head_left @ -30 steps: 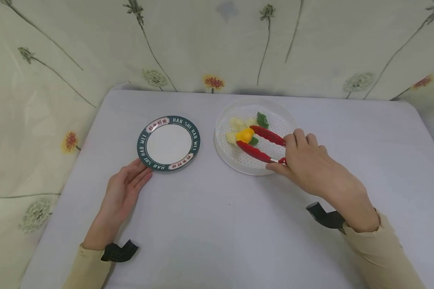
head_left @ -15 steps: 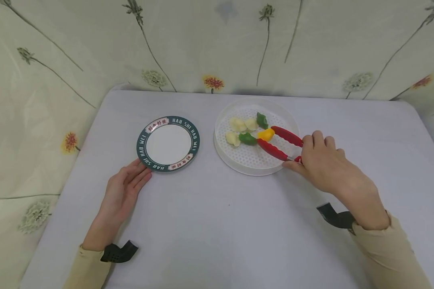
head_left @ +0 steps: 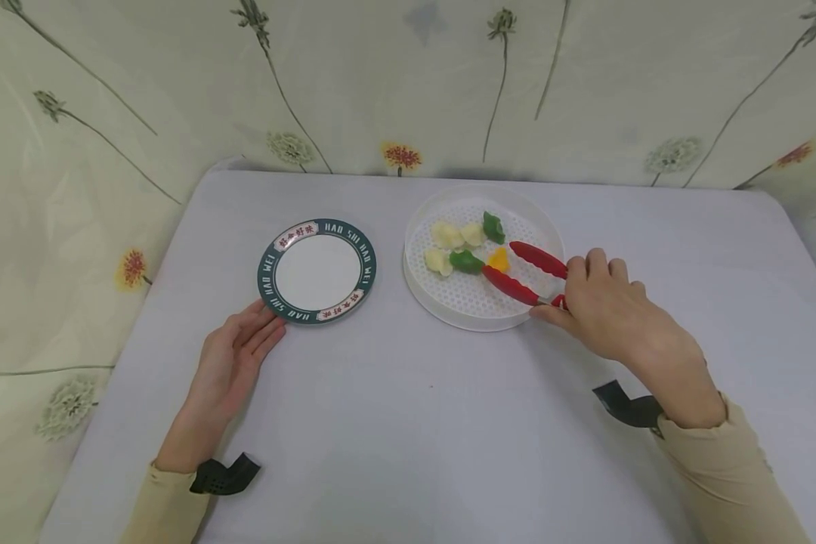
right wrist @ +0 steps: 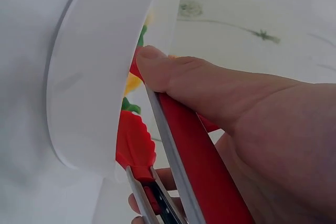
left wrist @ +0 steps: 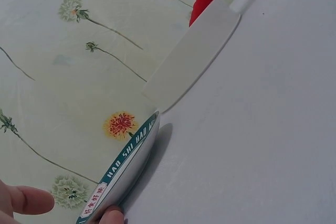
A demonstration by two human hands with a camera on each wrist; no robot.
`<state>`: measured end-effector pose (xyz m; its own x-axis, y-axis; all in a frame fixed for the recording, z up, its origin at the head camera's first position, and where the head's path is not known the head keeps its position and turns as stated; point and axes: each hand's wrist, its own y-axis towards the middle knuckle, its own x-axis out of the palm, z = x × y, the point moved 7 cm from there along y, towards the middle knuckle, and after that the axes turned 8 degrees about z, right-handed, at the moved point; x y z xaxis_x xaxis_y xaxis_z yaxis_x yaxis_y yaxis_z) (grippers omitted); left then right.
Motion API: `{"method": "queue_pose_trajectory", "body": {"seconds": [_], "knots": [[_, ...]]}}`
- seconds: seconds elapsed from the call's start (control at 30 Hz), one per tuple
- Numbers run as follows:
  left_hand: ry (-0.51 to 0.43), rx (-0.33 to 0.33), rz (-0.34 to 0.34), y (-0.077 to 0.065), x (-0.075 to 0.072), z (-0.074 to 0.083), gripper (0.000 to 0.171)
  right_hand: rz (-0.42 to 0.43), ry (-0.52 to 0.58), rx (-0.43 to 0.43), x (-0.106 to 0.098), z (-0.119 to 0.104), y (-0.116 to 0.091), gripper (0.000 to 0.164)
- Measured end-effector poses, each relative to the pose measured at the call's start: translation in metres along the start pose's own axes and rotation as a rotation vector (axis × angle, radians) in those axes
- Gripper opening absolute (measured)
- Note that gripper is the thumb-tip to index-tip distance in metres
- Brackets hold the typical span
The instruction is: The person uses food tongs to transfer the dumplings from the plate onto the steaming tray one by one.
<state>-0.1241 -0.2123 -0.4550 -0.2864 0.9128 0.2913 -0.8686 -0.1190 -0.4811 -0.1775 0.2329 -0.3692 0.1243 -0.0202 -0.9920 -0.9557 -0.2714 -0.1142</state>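
Note:
My right hand [head_left: 615, 310] grips a pair of red tongs [head_left: 513, 287] over a round white perforated basket [head_left: 479, 310]. The tongs' scalloped tips are spread apart. A yellow piece of food [head_left: 499, 260] lies in the basket close to the tips, with a green piece [head_left: 466, 262] just left of it. Another green piece [head_left: 493, 227] and several pale yellow pieces [head_left: 446, 234] lie farther left and back. My left hand [head_left: 227, 363] has its fingers at the near left rim of a green-edged white plate [head_left: 317, 272]. In the left wrist view the thumb [left wrist: 31, 200] stands away from the plate.
Both plate and basket stand on a white-covered table [head_left: 381, 423], plate left and basket right, with a gap between them. A flower-print cloth [head_left: 353, 83] hangs behind the far table edge. Each wrist wears a black camera mount [head_left: 224, 474].
My right hand has drawn the tongs to the right with the yellow piece, then spread them; the piece now lies in the basket. My left hand and the plate have not moved.

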Motion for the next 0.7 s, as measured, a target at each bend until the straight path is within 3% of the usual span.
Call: {"method": "queue_pose_trajectory", "body": {"seconds": [0.7], "knots": [[0.023,0.007,0.002,-0.002,0.0,-0.001,0.057,0.04,-0.001,-0.062,-0.009,-0.033,0.007,0.085]]}}
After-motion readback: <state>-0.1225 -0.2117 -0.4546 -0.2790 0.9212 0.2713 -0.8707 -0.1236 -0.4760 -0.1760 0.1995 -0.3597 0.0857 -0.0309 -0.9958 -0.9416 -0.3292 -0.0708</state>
